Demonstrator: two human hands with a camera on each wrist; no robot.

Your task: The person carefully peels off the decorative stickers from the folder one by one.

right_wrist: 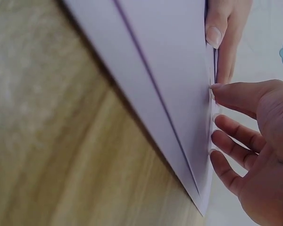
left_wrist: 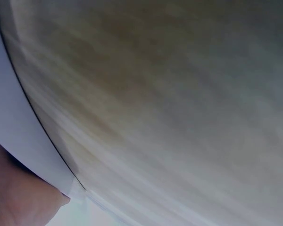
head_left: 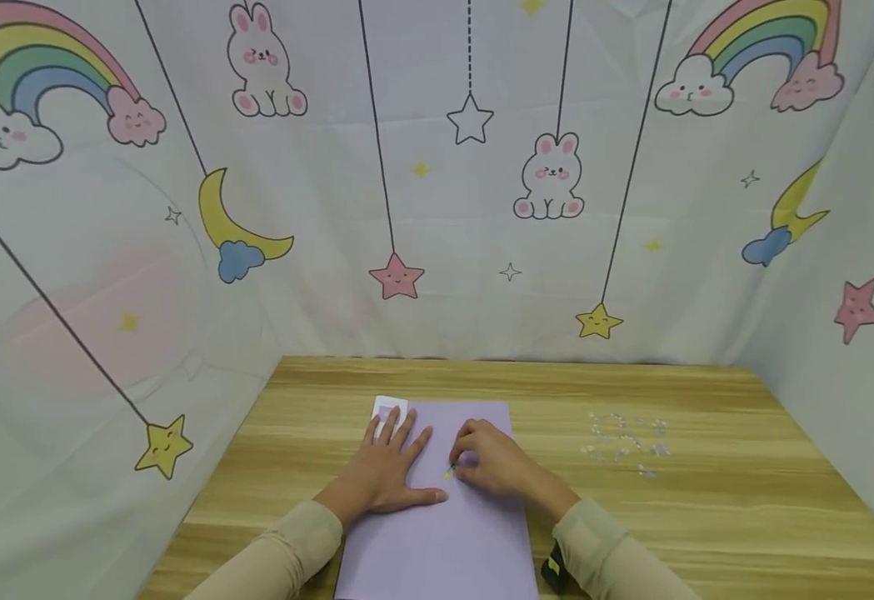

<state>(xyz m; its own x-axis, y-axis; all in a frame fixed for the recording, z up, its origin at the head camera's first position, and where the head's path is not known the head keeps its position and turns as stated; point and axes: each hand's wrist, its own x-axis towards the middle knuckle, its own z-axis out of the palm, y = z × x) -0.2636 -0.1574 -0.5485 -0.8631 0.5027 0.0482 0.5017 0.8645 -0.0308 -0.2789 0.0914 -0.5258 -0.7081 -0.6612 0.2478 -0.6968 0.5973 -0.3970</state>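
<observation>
A light purple sheet, like a folder or booklet cover (head_left: pixel 444 550), lies lengthwise on the wooden table. Spread flat across its upper left part is my left hand (head_left: pixel 387 471), its fingertips overlapping a small white card with a purple patch (head_left: pixel 379 406) at the corner. My right hand (head_left: pixel 492 457) is over the sheet's right half, fingers bent. Its thumb and forefinger pinch a tiny yellow and dark piece (head_left: pixel 447 475) close on the purple surface; its kind is too small to tell. In the right wrist view, the fingertips (right_wrist: pixel 218 160) are right at the sheet.
Many tiny white, bluish and purple pieces (head_left: pixel 624 442) are scattered on the table (head_left: pixel 706 517) to the right. A black object with a yellow mark (head_left: pixel 554 571) shows beside the right sleeve. Behind the table hangs a patterned white cloth (head_left: pixel 466 217).
</observation>
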